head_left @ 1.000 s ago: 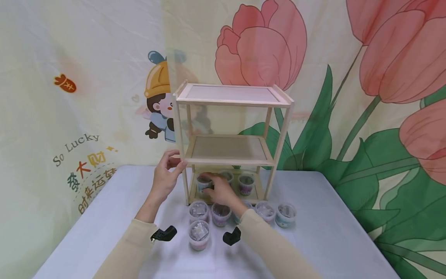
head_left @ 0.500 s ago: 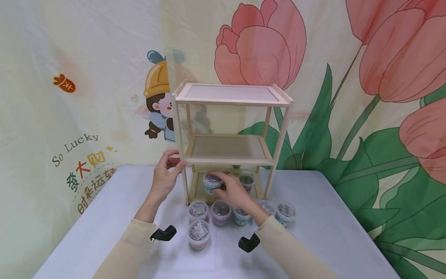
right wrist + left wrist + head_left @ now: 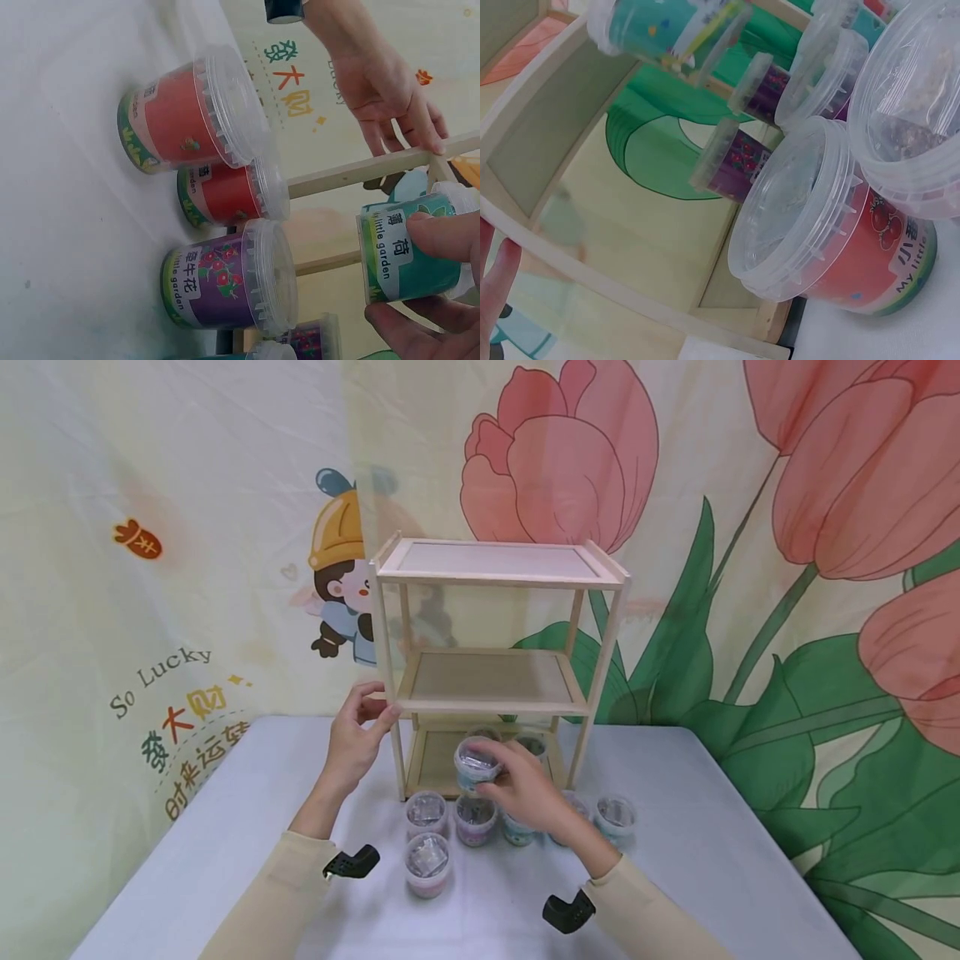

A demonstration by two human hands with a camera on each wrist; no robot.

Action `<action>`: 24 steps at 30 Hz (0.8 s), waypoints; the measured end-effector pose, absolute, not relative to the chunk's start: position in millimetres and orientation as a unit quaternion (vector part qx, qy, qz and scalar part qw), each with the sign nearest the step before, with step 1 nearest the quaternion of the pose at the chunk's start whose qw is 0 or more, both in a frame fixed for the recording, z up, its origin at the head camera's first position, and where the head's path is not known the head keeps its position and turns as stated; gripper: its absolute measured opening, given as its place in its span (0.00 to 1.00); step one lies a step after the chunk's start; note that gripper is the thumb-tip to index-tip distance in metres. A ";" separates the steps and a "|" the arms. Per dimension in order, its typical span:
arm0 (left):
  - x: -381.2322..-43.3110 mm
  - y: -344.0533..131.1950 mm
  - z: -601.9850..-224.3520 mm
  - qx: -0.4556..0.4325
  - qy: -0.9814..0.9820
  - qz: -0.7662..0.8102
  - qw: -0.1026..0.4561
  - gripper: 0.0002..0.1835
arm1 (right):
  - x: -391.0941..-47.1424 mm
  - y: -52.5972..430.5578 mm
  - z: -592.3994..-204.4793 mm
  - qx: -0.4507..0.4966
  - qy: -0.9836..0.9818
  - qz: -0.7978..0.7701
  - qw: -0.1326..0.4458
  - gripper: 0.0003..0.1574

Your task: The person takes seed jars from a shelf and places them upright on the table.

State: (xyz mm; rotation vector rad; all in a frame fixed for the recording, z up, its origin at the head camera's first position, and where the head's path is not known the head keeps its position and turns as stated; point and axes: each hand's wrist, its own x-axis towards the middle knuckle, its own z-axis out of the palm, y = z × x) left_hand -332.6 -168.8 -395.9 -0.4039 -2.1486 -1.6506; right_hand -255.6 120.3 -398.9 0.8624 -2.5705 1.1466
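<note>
My right hand pinches a small plastic tub with a clear lid and a teal "little garden" label. It holds the tub, slightly tilted, in front of the wooden rack's bottom shelf, with the thumb on the label in the right wrist view. At the rack's left front post, level with the middle shelf, my left hand grips the wood between thumb and fingers. Two purple-labelled tubs stand on the bottom shelf, partly hidden behind my right hand in the head view.
Several lidded tubs stand in a row on the white table before the rack, among them a purple one and a teal one. A red-labelled tub sits nearer me. A printed curtain hangs behind.
My right hand has taken the teal tub from the left of the bottom shelf, lifted it and brought it right and toward me. My left hand has stayed at the post.
</note>
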 end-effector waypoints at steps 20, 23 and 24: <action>-330.3 -170.1 -395.2 -0.144 -0.772 -0.588 0.195 0.24 | -212.1 132.8 -422.4 0.280 -0.866 0.409 0.068 0.41; -330.6 -170.2 -395.5 -0.144 -0.772 -0.588 0.193 0.24 | -206.7 132.9 -429.4 0.272 -0.869 0.409 0.063 0.41; -330.9 -170.0 -395.6 -0.145 -0.772 -0.589 0.193 0.25 | -204.8 132.9 -431.4 0.270 -0.870 0.407 0.063 0.41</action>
